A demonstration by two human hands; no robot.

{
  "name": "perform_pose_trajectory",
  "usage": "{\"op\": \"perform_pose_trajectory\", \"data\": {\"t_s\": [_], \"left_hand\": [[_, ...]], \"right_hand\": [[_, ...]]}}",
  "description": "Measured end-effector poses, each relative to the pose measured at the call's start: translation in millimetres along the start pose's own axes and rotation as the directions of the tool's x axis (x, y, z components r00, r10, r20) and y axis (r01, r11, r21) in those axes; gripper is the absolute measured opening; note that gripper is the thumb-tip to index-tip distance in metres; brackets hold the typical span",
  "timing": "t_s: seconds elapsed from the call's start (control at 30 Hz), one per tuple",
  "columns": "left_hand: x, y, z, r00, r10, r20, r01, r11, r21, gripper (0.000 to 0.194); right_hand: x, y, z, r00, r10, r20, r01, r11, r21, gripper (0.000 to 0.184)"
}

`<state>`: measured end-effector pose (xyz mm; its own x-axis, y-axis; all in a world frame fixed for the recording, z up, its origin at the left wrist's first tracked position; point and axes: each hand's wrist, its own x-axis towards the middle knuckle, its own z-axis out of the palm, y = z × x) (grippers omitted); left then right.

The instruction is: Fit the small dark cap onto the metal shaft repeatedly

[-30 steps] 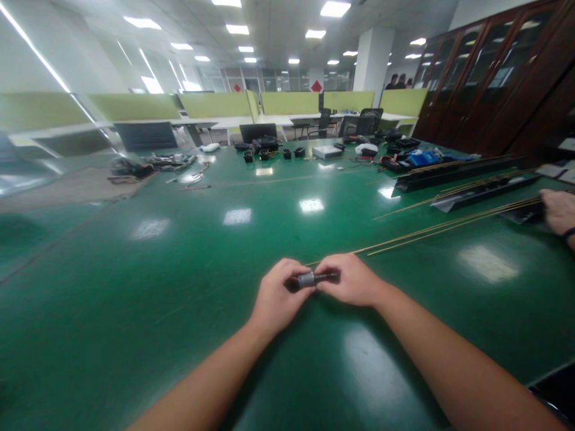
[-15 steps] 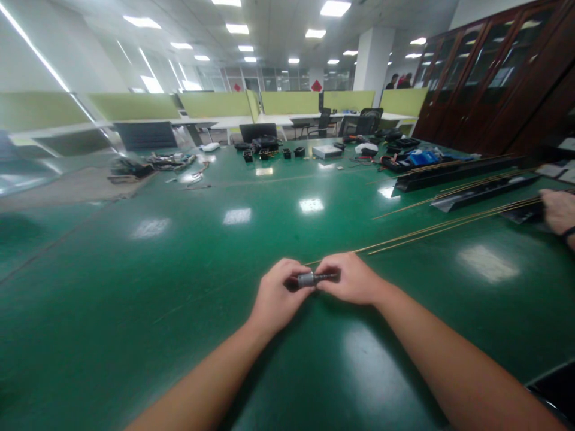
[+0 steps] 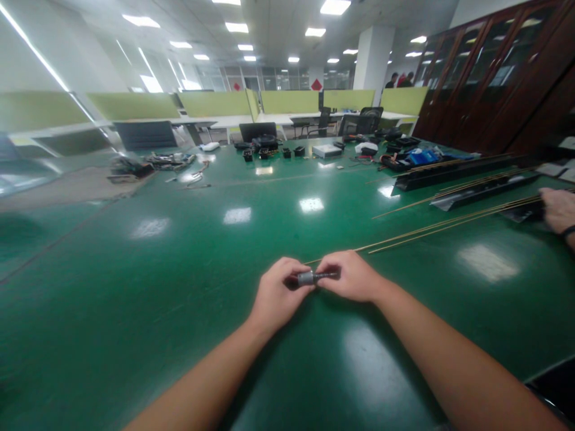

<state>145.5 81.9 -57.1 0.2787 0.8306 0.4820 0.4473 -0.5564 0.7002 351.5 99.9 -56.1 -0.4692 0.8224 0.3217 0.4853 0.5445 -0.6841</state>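
A small grey metal cylinder with a thin dark shaft (image 3: 306, 278) lies level between my two hands; its exact kind is unclear. My left hand (image 3: 277, 293) is closed around the cylinder end, fingers and thumb pinching it. At the other end, the fingers of my right hand (image 3: 350, 276) are closed on the dark shaft, whose tip shows between them. Just beyond my hands, long thin brass-coloured rods (image 3: 417, 234) lie on the green table (image 3: 179, 359), and one rod's end runs behind my fingers.
Black channel-shaped trays (image 3: 453, 172) with more rods stand at the right. A co-worker's hand (image 3: 558, 209) rests near the right edge. Small black boxes (image 3: 286, 153), a grey box (image 3: 326, 151) and a blue item (image 3: 423, 156) sit at the far side; loose parts (image 3: 171, 160) lie far left.
Almost nothing differs. My hands keep the same grip on the cylinder and shaft, shifted very slightly upward in the picture.
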Motion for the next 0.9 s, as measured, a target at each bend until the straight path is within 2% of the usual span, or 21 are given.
{"op": "perform_pose_trajectory", "data": {"t_s": [0.53, 0.9], "left_hand": [[0.0, 0.3, -1.1, 1.000, -0.012, -0.012, 0.012, 1.000, 0.003, 0.015], [1.0, -1.4, -0.7, 0.999, -0.044, -0.028, 0.044, 0.999, -0.005, 0.017]], "right_hand": [[0.4, 0.8, 0.9, 0.999, 0.050, -0.007, -0.050, 0.998, 0.030, 0.008], [0.7, 1.8, -3.8, 0.999, 0.046, -0.024, -0.046, 0.999, -0.017, 0.007]]}}
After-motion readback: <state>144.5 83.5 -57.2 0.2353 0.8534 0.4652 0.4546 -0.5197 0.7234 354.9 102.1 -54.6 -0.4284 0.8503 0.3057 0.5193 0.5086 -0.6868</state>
